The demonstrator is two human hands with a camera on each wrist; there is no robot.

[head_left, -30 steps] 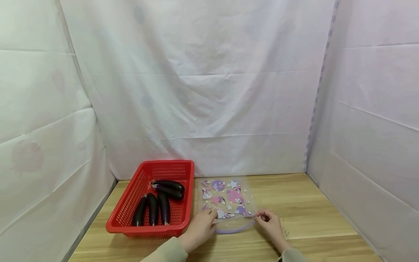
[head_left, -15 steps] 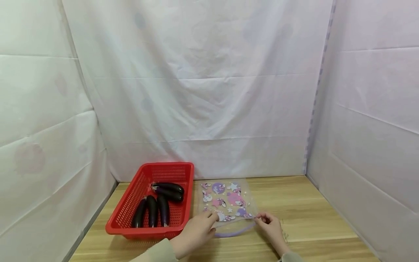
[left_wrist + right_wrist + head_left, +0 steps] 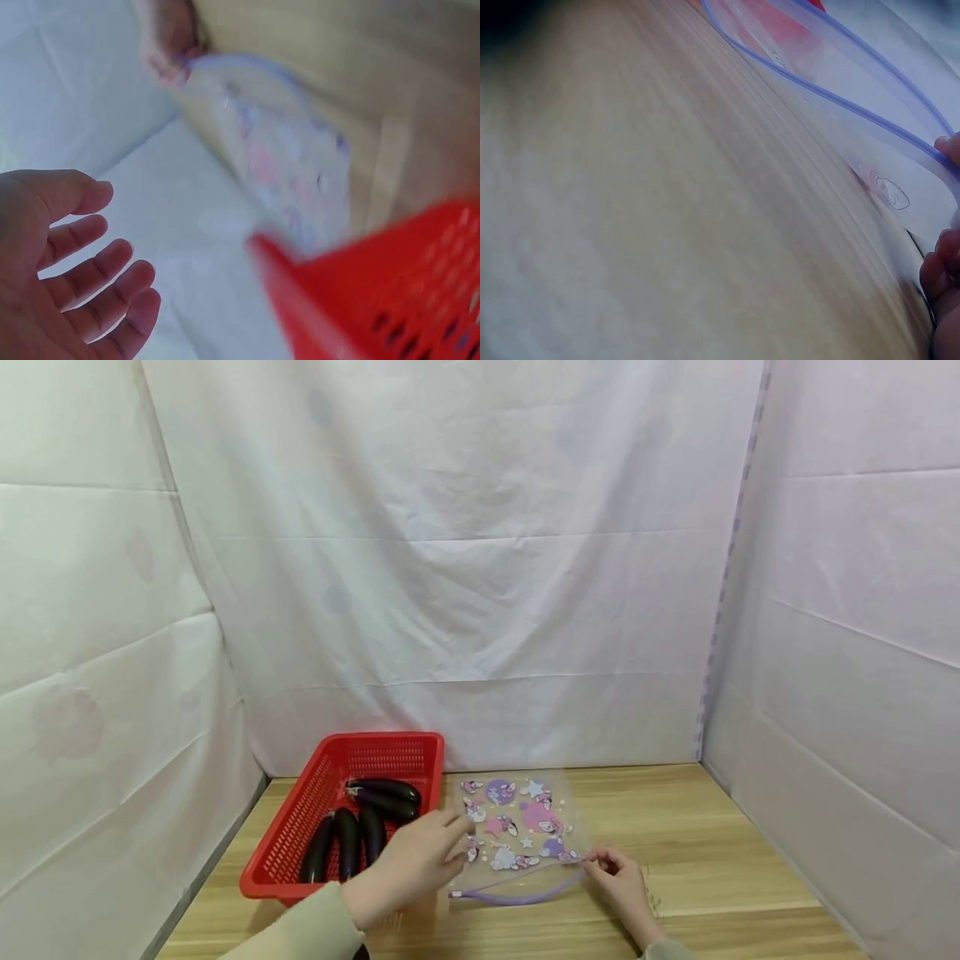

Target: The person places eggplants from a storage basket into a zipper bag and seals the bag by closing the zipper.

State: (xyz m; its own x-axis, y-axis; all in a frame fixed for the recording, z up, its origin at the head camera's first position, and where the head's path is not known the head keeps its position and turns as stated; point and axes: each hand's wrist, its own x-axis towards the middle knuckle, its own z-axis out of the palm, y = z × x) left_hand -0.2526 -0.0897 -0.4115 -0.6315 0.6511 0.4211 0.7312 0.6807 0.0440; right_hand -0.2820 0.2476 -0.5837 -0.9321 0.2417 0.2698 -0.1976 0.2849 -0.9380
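Observation:
A clear zip bag (image 3: 517, 822) printed with pink and purple figures lies flat on the wooden table, its purple zip edge toward the front and its mouth parted. My right hand (image 3: 621, 885) pinches the bag's right front corner; the right wrist view shows its fingers (image 3: 946, 259) at the edge of the picture, beside the purple strip. Holding nothing, my left hand (image 3: 416, 860) is above the right rim of the red basket (image 3: 258, 887). In the left wrist view its fingers (image 3: 112, 292) are loosely bent. Several dark eggplants (image 3: 348, 843) lie in the basket, some partly hidden by the left hand.
White cloth walls (image 3: 480, 610) close off the back and both sides of the wooden table (image 3: 720, 868). The basket stands on the left, close beside the bag. Small dark marks show on the table by the right wrist.
My left hand has let go of the bag's left front corner and moved left and up to the basket, uncovering the zip end. The right hand keeps its pinch in place.

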